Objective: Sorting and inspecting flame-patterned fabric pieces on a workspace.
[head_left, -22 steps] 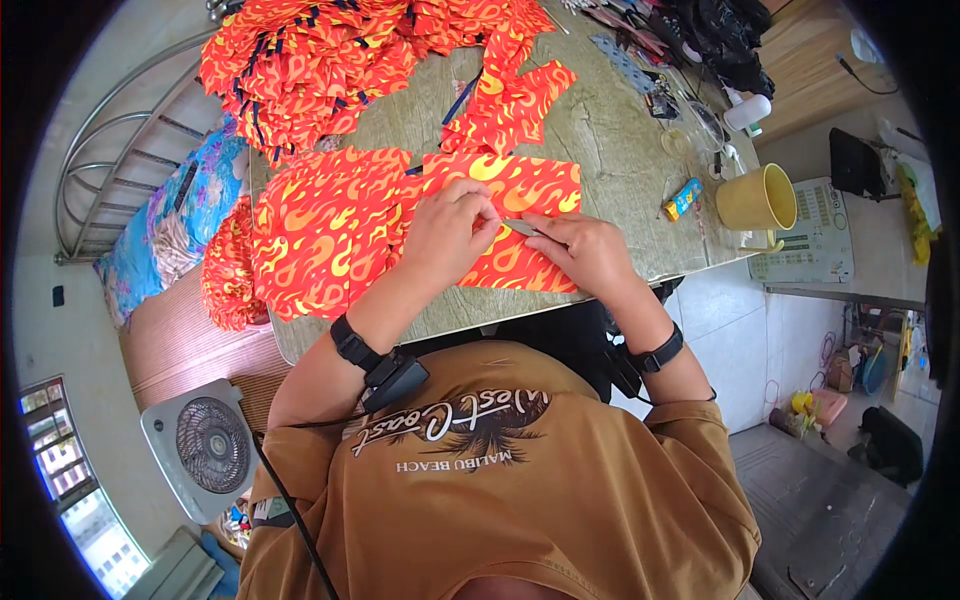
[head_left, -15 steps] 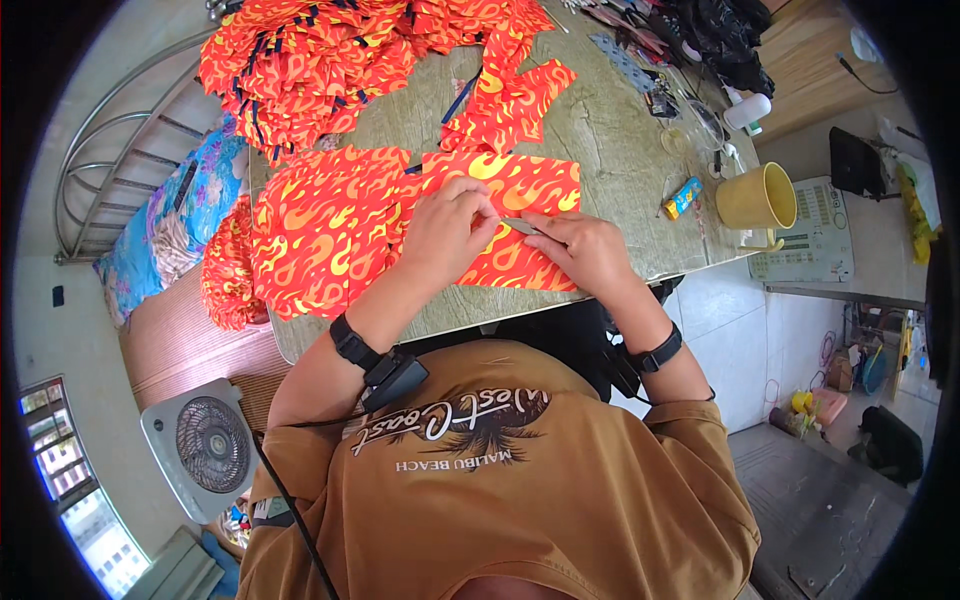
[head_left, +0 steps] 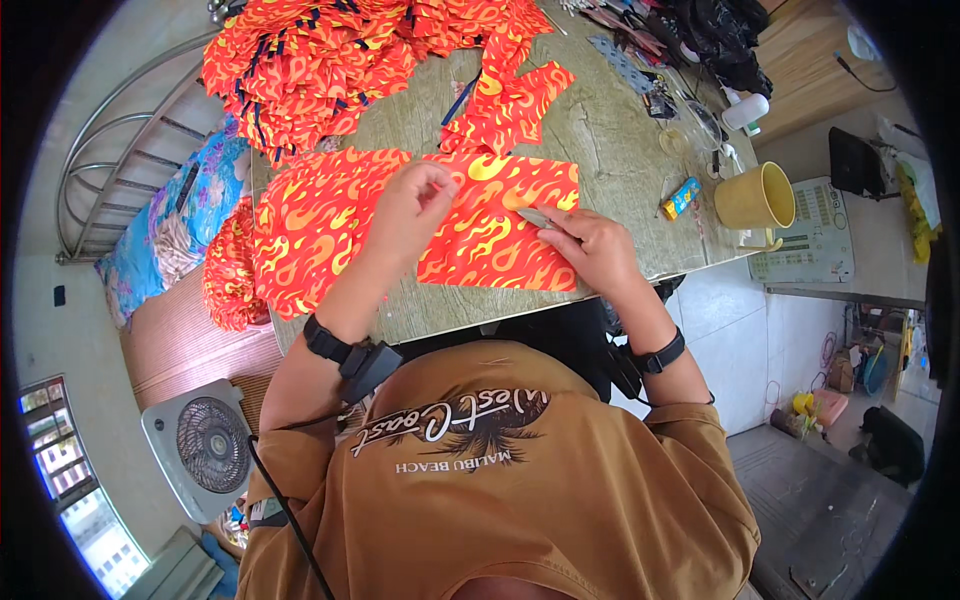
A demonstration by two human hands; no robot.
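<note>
On a wood-grained table [head_left: 625, 150] lies a rectangular red flame-print fabric panel [head_left: 495, 245], likely light, limp, best held by its edges; the right hand [head_left: 603, 250] grips a pointed silver metal tool [head_left: 535, 217], the left hand [head_left: 410, 208] curls, contents unclear.

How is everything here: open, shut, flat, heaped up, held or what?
Left hand: fingers curled, whether it holds anything is unclear
Right hand: closed around the tool
Tool: held, open or shut unclear
Cloth: spread flat
Pile: heaped up
Bin: open at the top
Fan: on or off unclear
</note>
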